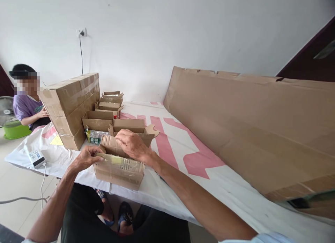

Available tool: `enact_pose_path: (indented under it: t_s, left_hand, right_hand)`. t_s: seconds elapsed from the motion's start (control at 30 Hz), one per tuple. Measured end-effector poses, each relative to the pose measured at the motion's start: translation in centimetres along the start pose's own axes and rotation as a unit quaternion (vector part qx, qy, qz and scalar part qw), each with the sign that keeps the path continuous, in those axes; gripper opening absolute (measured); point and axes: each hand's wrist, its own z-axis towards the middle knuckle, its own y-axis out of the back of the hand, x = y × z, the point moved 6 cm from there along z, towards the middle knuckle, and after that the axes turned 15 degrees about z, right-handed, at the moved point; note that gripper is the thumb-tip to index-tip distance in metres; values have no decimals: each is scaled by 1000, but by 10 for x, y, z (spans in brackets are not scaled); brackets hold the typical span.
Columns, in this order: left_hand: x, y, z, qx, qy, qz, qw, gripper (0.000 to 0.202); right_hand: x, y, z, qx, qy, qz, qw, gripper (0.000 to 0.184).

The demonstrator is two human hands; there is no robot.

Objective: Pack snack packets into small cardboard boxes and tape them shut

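Observation:
A small open cardboard box (119, 171) stands at the table's near edge, in front of me. My left hand (87, 158) is closed on its near left corner, the thumb lying along the top edge of the near wall. Over the box reaches my right hand (132, 143), its fingers bent together at the raised far flap (110, 142); the palm side is hidden. Just behind lies a clear plastic packet (95, 136) with green print. Another open box (129, 124) stands beyond my right hand. My forearm and hand hide most of the near box's inside.
Sealed cartons (70, 110) are stacked at the left, beside a row of open boxes (98, 119). A big cardboard sheet (248, 131) leans along the right. A white device (36, 158) with a cable lies at the left edge. Another person (28, 107) sits behind the cartons.

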Motion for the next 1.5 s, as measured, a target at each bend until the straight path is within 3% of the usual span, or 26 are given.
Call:
enact_pose_path:
  t_s: [0.1, 0.2, 0.33, 0.47, 0.67, 0.83, 0.93, 1.07, 1.17, 1.3, 1.5]
  left_hand:
    - [-1, -2, 2, -7, -9, 2, 1000, 33]
    - [-2, -3, 2, -12, -14, 11, 1000, 32]
    - [-7, -3, -3, -12, -34, 30, 999, 28]
    - [-11, -3, -8, -22, -63, 53, 996, 33]
    - [-12, -5, -10, -40, -52, 57, 996, 21]
    - [-21, -11, -15, -55, -70, 97, 991, 26]
    - [-22, -14, -15, -79, -75, 89, 990, 24]
    - [-18, -16, -14, -70, -77, 65, 992, 31]
    - [-16, -15, -15, -63, -73, 54, 994, 34]
    - [-15, -15, -16, -68, -75, 40, 994, 30]
    - [-13, -17, -14, -103, -98, 12, 990, 27]
  right_hand:
    - [26, -11, -11, 91, 4, 133, 987, 12]
    - [41, -20, -16, 142, -16, 118, 983, 17]
    - [46, -29, -13, 129, -11, 38, 991, 7]
    - [45, -34, -10, 118, -4, 45, 992, 18]
    - [46, -38, -11, 113, 24, 36, 993, 18]
    - [42, -43, -12, 102, -5, 22, 995, 20]
    - [41, -42, -13, 91, -20, 46, 995, 18]
    - [34, -43, -14, 75, -59, 107, 990, 15]
    - [22, -49, -11, 83, -112, 199, 970, 14]
    - [1, -63, -8, 125, -200, 325, 916, 16]
    - [-17, -71, -6, 162, -275, 419, 850, 18]
